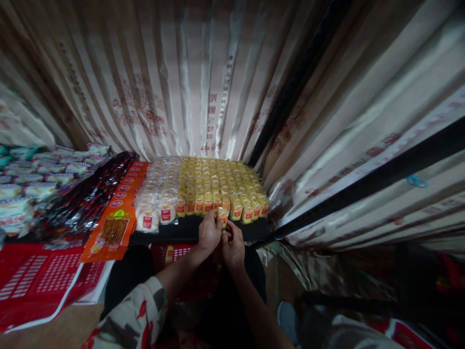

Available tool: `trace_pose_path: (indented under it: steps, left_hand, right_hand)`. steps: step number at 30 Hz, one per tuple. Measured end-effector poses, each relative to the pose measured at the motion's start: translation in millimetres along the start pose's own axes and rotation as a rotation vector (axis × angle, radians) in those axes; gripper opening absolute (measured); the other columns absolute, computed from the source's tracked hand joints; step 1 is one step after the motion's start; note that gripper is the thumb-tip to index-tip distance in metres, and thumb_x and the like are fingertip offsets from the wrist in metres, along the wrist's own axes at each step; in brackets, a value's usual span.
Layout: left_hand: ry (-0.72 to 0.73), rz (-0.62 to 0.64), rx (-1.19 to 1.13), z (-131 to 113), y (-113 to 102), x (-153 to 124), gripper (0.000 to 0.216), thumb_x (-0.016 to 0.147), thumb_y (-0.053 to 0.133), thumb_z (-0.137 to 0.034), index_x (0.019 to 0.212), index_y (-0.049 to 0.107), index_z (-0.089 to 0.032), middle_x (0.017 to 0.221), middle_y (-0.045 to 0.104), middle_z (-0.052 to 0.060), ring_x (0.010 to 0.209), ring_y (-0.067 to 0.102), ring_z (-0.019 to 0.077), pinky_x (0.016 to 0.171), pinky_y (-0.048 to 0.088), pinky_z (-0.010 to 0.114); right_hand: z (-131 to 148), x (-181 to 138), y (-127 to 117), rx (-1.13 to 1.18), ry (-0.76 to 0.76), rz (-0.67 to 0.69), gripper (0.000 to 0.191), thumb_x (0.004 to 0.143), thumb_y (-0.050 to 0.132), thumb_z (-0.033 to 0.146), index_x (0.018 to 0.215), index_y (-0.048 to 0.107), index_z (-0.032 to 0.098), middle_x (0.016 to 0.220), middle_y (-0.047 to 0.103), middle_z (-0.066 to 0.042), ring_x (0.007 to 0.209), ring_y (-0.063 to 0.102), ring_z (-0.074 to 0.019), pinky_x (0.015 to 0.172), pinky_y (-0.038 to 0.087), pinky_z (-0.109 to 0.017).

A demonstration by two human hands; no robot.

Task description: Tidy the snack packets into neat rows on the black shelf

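A small yellow snack packet (222, 216) with a red and white label is held up at the front edge of the dark shelf. My left hand (209, 232) is closed on its left side, with the thumb against the wrapper. Close by on the right, my right hand (234, 248) has curled fingers just under the packet; whether they grip it is hard to see. Behind both hands stand tight rows of matching yellow packets (210, 182). Left of these lie clear-wrapped pale round cakes (168, 213).
Orange snack bags (115, 231), dark shiny packets (89, 194) and white wrapped packets (45, 177) line the left side. Red baskets (47, 271) stand below. A pleated curtain (189, 87) hangs behind, with a black pole (366, 167) slanting across on the right.
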State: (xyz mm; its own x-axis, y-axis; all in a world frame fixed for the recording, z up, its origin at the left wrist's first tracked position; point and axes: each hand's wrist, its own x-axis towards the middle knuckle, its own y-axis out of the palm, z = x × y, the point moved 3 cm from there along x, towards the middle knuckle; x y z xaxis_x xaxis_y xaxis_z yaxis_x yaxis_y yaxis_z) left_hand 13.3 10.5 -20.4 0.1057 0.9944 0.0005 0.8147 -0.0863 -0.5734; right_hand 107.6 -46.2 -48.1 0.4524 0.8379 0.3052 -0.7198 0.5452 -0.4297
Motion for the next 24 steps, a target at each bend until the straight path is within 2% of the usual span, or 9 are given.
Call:
trace_pose_path:
  steps: [6, 12, 16, 21, 24]
  left_hand:
    - [-0.028, 0.001, 0.023, -12, 19, 13, 0.033, 0.081, 0.05, -0.018, 0.114, 0.05, -0.019, 0.107, 0.061, 0.005, 0.098, 0.057, 0.0172, 0.088, 0.043, 0.028]
    - [0.007, -0.025, 0.088, -11, 27, 21, 0.035, 0.082, 0.049, -0.017, 0.117, 0.047, -0.017, 0.117, 0.055, 0.008, 0.109, 0.052, 0.019, 0.092, 0.041, 0.028]
    - [0.004, -0.027, 0.132, -9, 30, 24, 0.034, 0.082, 0.05, -0.019, 0.116, 0.048, -0.016, 0.116, 0.052, 0.01, 0.097, 0.056, 0.0194, 0.083, 0.045, 0.028]
    - [0.072, -0.092, 0.093, -8, 31, 23, 0.034, 0.082, 0.049, -0.016, 0.115, 0.045, -0.016, 0.107, 0.055, 0.009, 0.101, 0.054, 0.0197, 0.086, 0.044, 0.029]
    - [0.055, -0.117, 0.051, -6, 31, 22, 0.025, 0.083, 0.048, -0.017, 0.108, 0.046, -0.017, 0.096, 0.057, 0.006, 0.093, 0.057, 0.018, 0.081, 0.045, 0.028]
  right_hand:
    - [-18, 3, -2, -0.057, -0.074, -0.032, 0.038, 0.086, 0.039, 0.034, 0.117, 0.052, 0.016, 0.115, 0.055, -0.015, 0.108, 0.051, -0.0235, 0.091, 0.044, -0.043]
    - [-27, 6, -2, -0.107, -0.206, -0.066, 0.034, 0.087, 0.038, 0.031, 0.112, 0.055, 0.017, 0.109, 0.059, -0.013, 0.107, 0.052, -0.023, 0.092, 0.042, -0.044]
    - [-28, 10, 0, -0.107, -0.183, -0.043, 0.034, 0.087, 0.037, 0.029, 0.113, 0.055, 0.017, 0.109, 0.059, -0.013, 0.104, 0.053, -0.0221, 0.091, 0.044, -0.042]
    - [-29, 16, -4, -0.071, -0.126, -0.024, 0.036, 0.088, 0.036, 0.029, 0.118, 0.053, 0.018, 0.111, 0.058, -0.013, 0.098, 0.056, -0.0202, 0.089, 0.045, -0.04]
    - [-30, 20, -6, -0.069, -0.112, -0.028, 0.037, 0.088, 0.035, 0.028, 0.119, 0.052, 0.017, 0.11, 0.057, -0.013, 0.093, 0.058, -0.0196, 0.088, 0.047, -0.04]
